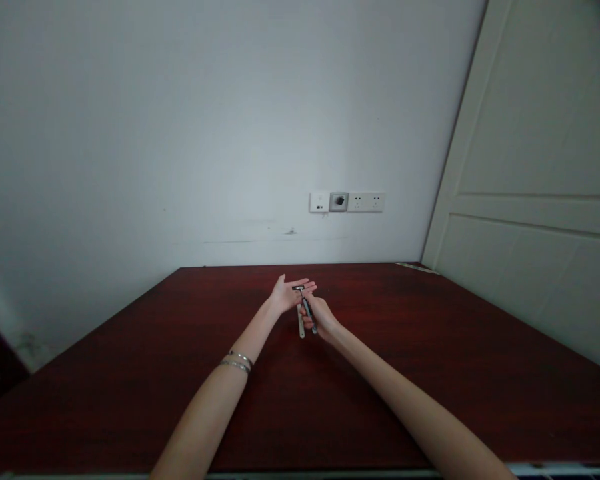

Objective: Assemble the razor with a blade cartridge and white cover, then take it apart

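My left hand (pixel 290 293) is held palm up over the dark red table (pixel 430 347), its fingers stretched out and apart. My right hand (pixel 321 319) is closed round the dark handle of a small hammer (pixel 305 301). The hammer's metal head rests on or just above the fingers of my left hand. A thin pale strip (pixel 301 327) lies on the table just below my hands, partly covered by them. Two metal bracelets (pixel 237 361) circle my left forearm.
A white wall rises behind the table, with a row of sockets and switches (pixel 347 201) on it. A pale door (pixel 535 187) stands at the right, close to the table's right edge. The table's front edge runs along the bottom of the view.
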{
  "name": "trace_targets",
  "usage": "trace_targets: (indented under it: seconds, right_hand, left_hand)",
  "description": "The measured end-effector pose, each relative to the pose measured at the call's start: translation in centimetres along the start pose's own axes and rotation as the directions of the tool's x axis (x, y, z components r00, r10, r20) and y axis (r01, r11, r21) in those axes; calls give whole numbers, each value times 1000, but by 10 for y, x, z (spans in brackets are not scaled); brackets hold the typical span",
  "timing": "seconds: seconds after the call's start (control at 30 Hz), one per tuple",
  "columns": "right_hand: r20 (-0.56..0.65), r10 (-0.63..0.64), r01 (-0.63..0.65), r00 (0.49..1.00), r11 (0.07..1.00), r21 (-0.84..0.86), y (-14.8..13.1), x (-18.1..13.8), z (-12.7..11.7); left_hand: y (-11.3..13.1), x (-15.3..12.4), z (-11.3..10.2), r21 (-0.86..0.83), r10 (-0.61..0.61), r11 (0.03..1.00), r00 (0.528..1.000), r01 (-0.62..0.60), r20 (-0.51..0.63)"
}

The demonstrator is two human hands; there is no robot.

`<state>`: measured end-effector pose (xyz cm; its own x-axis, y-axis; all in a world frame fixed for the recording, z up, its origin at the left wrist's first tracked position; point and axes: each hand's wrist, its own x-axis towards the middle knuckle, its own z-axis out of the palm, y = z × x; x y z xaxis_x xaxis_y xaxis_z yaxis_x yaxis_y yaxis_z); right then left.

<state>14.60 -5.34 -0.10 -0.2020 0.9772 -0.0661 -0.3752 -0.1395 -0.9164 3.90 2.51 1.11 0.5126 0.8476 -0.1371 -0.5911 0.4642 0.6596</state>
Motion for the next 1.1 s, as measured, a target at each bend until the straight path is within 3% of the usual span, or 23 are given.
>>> trace_targets:
  seconds: [0.43,0.83,1.1]
  right_hand:
    - [-117,16,-19,993,999,-29,1,0,0]
    - [-113,26,-34,993,997,-67,3,1,-1]
    - [-99,-41,35,994,997,-63,1,0,0]
  left_hand:
    - [-9,-2,8,-74,-47,996,999,46,-13]
    - [-12,-2,11,-30,-27,999,1000,27,-3]
    - [-13,4,4,-32,-24,999,995,21,-93]
